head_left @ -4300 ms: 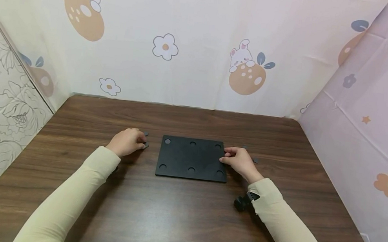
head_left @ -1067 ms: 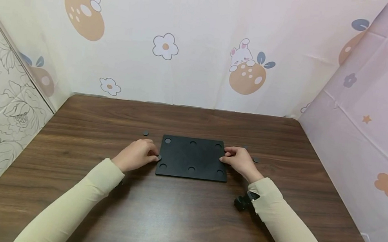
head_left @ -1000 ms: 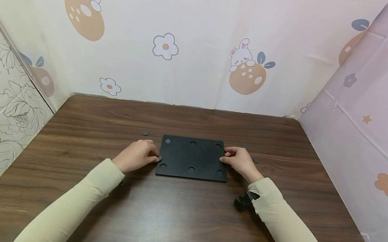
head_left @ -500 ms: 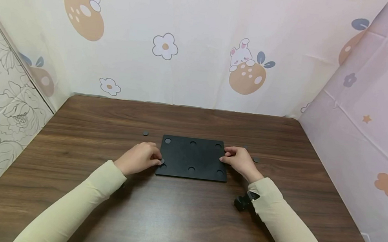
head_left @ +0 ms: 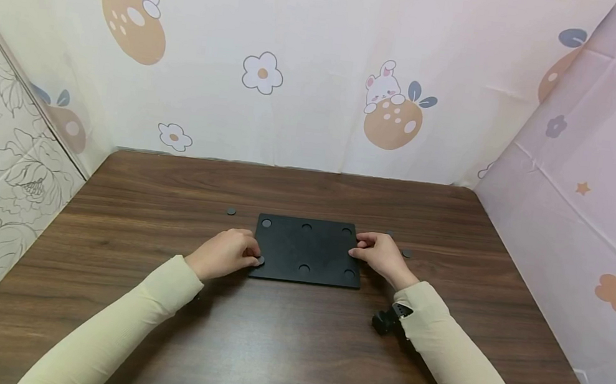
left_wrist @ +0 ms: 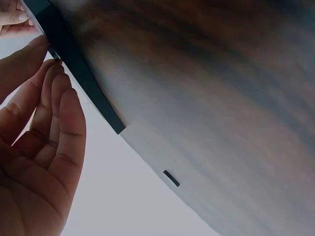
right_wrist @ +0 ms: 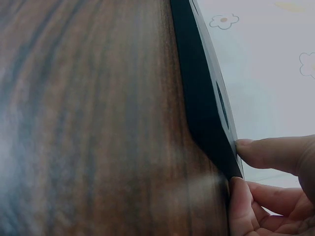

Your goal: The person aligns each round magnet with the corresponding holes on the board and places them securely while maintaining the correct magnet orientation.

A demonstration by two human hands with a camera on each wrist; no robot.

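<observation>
A black rectangular board (head_left: 309, 246) with round recesses along its far and near sides lies flat on the table. My left hand (head_left: 225, 253) pinches a small grey disc (head_left: 260, 261) between thumb and fingers at the board's near-left recess. Whether the disc touches the recess floor cannot be seen. Another grey disc (head_left: 266, 223) sits in the far-left recess. At the right edge, my right hand (head_left: 382, 259) holds the board, thumb on top; the right wrist view shows the fingertips (right_wrist: 240, 189) against its side.
On the brown wooden table (head_left: 292, 340), a loose grey disc (head_left: 231, 211) lies left of the board. Two more, a disc (head_left: 406, 253) and a partly hidden disc (head_left: 390, 232), lie beyond the right hand. A patterned curtain (head_left: 318, 93) hangs behind the table.
My left hand picked up a disc from the table left of the board and has carried it right and nearer, to the near-left recess. The right hand has stayed on the board's edge.
</observation>
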